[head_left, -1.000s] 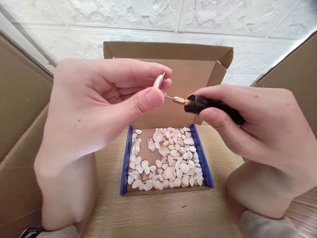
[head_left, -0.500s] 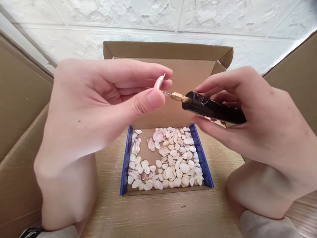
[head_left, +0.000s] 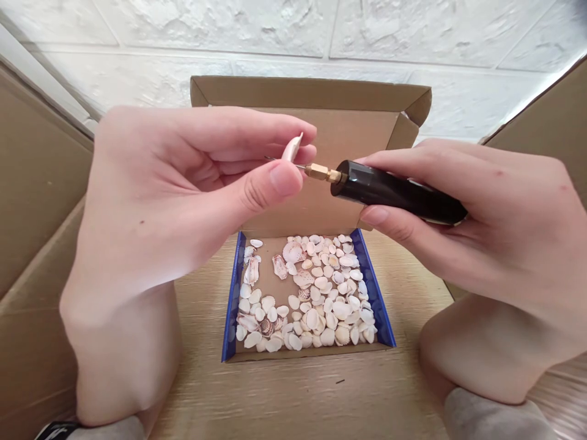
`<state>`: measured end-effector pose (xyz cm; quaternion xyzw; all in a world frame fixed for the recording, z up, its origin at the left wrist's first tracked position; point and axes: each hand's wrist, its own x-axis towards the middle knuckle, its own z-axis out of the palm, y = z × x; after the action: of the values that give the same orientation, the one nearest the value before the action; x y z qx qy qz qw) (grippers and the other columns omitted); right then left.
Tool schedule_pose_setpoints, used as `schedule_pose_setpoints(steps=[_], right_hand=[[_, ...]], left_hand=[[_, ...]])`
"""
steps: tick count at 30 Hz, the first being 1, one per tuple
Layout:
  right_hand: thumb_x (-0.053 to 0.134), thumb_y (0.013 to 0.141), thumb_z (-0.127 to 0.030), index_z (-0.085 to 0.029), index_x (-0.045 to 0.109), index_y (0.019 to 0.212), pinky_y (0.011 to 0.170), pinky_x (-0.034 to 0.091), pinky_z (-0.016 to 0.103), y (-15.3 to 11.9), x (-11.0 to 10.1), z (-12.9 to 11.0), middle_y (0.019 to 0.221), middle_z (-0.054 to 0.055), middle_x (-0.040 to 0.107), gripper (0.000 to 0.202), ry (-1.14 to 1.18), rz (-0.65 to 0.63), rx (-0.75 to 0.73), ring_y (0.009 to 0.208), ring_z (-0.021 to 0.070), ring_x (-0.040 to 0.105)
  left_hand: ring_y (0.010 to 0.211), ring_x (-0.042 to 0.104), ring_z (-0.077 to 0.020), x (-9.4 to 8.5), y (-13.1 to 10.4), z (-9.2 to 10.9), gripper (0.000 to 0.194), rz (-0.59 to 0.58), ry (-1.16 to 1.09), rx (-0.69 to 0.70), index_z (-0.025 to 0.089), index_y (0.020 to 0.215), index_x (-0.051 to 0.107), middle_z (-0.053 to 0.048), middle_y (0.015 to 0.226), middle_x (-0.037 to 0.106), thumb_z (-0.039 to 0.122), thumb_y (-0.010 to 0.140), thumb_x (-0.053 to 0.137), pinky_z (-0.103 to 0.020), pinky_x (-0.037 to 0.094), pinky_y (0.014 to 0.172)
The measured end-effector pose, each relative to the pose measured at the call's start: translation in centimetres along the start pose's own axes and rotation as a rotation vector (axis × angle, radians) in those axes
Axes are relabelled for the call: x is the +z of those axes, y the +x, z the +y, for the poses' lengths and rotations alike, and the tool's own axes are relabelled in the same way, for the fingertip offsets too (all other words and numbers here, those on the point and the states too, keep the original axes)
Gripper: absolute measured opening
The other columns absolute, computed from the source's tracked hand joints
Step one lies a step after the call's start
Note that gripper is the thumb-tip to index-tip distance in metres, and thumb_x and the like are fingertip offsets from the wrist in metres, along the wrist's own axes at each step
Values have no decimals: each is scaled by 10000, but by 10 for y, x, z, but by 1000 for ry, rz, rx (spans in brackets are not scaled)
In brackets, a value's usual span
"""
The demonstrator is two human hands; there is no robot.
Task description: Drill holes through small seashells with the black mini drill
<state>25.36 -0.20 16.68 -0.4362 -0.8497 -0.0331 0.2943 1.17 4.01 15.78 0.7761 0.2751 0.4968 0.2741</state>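
Observation:
Between thumb and fingers, my left hand [head_left: 183, 189] pinches a small pale shell [head_left: 292, 148] on edge. A black hand drill [head_left: 398, 192] lies in the grip of my right hand [head_left: 477, 214], its brass chuck [head_left: 322, 173] pointing left at the shell. The thin drill bit [head_left: 300, 166] runs into the shell, and its dark tip shows on the far side. Below the hands, an open cardboard box [head_left: 385, 330] with blue side walls holds many white and pinkish shells [head_left: 342, 310].
The box lid [head_left: 348, 137] stands up at the back, before a white brick wall [head_left: 275, 30]. Cardboard panels [head_left: 36, 159] rise at left and right. A small dark sliver [head_left: 340, 382] lies on the wooden table [head_left: 275, 403] in front of the box.
The drill has moved left and its bit has passed through the shell. My right hand has shifted its hold on the drill body. My left hand has moved slightly left with the shell.

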Motion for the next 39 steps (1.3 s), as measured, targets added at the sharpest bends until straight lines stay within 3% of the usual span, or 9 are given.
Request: schedule_pose_setpoints(steps=[3, 7, 11, 17, 25, 31, 35, 39], right_hand=[[604, 902, -330, -366, 641, 1182, 683, 541, 369, -1, 0, 1, 960, -33, 725, 284, 14, 28, -11, 781, 200, 675], [644, 825, -194, -334, 632, 1123, 780, 549, 341, -4, -2, 2, 1034, -31, 713, 329, 3, 115, 31, 874, 194, 687], [662, 790, -185, -308, 599, 993, 680, 548, 349, -5, -2, 5, 941, -35, 667, 245, 9, 150, 100, 876, 199, 709], [737, 832, -412, -244, 622, 1037, 665, 536, 282, -7, 1, 3, 927, -59, 743, 289, 1, 106, 50, 833, 119, 720], [719, 848, -428, -242, 670, 1109, 636, 521, 342, -4, -2, 2, 965, -12, 765, 325, -31, 30, 45, 780, 166, 717], [675, 889, -369, -258, 679, 1124, 770, 536, 306, -3, -3, 1, 1059, -27, 748, 260, -58, 32, 64, 832, 144, 686], [693, 858, -286, -294, 691, 1030, 638, 501, 317, -2, -2, 2, 856, -69, 730, 173, -17, 1, 54, 677, 127, 649], [679, 848, -318, -276, 632, 893, 501, 416, 311, -2, -1, 4, 695, -74, 666, 77, -26, -14, 89, 518, 110, 562]], left_hand=[[931, 752, -217, 1, 1, 1, 300, 9, 13, 1, 162, 1059, 769, -34, 1023, 784, 225, 768, 806, -282, 668, 852], [903, 754, -206, 0, 1, 3, 342, 8, 20, -28, 115, 1082, 758, -57, 1018, 785, 213, 759, 813, -255, 662, 844], [904, 752, -207, -1, -1, 2, 359, 25, 30, -15, 102, 1097, 751, -52, 1023, 783, 235, 768, 807, -286, 665, 856], [925, 749, -199, -1, 0, -1, 367, -8, 18, 7, 91, 1114, 740, -60, 1037, 779, 185, 764, 798, -273, 655, 870], [931, 750, -205, -2, 0, -3, 364, -12, 7, 16, 105, 1110, 743, -54, 1049, 779, 170, 756, 801, -268, 660, 847], [951, 749, -237, -3, 0, -1, 369, -13, 40, 21, 120, 1111, 744, -68, 1059, 775, 226, 764, 808, -346, 666, 863], [955, 744, -238, -2, 0, 0, 346, -16, 61, -21, 140, 1104, 746, -65, 1070, 770, 271, 787, 793, -381, 661, 881], [960, 743, -247, -1, -1, 0, 335, -12, 48, -13, 149, 1096, 748, -64, 1065, 770, 255, 782, 795, -400, 661, 873]])
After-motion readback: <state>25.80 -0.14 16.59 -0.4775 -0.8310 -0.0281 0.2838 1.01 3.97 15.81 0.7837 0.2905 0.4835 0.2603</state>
